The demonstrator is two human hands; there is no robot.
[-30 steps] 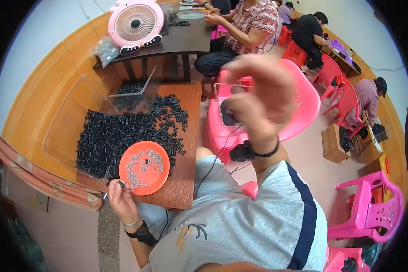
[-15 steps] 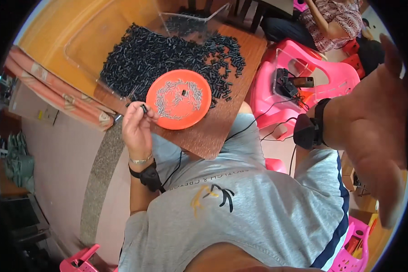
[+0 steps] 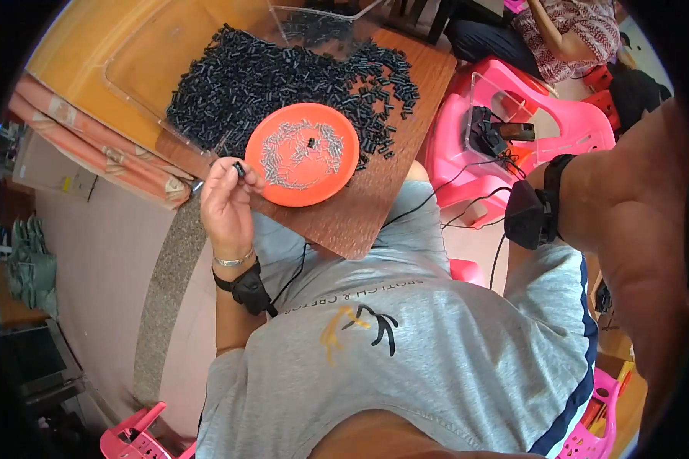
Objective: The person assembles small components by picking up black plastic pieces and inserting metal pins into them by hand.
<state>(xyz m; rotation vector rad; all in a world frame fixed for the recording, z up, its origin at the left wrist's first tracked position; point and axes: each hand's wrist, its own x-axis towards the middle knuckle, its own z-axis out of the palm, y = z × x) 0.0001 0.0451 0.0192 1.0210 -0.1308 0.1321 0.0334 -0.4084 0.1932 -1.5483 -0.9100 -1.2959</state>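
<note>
My left hand (image 3: 231, 203) is raised at the plate's left edge, its thumb and fingers pinched on a small black cylindrical piece (image 3: 239, 169). Beside it, a round orange plate (image 3: 347, 170) lies on the brown table, with many thin silvery pins (image 3: 274, 170) scattered in a ring and one small black piece (image 3: 311, 143) among them. Behind the plate spreads a big heap of similar black pieces (image 3: 260, 84). Very close and large at the right rim is my right hand (image 3: 628, 214), lifted away from the table; its fingers are cut off or lost in the dark edge.
A clear plastic tray (image 3: 134, 99) reaches under the heap. On the pink chair (image 3: 570, 103) at right, a clear box holds black devices (image 3: 486, 131) with cables trailing toward me. Another person (image 3: 566, 38) sits at the far right. An orange curtain (image 3: 107, 145) hangs at left.
The table and plate sit slightly higher in the picture. My left hand, still pinching the black piece, has shifted slightly up. My right hand's fingers have moved out of sight at the right rim.
</note>
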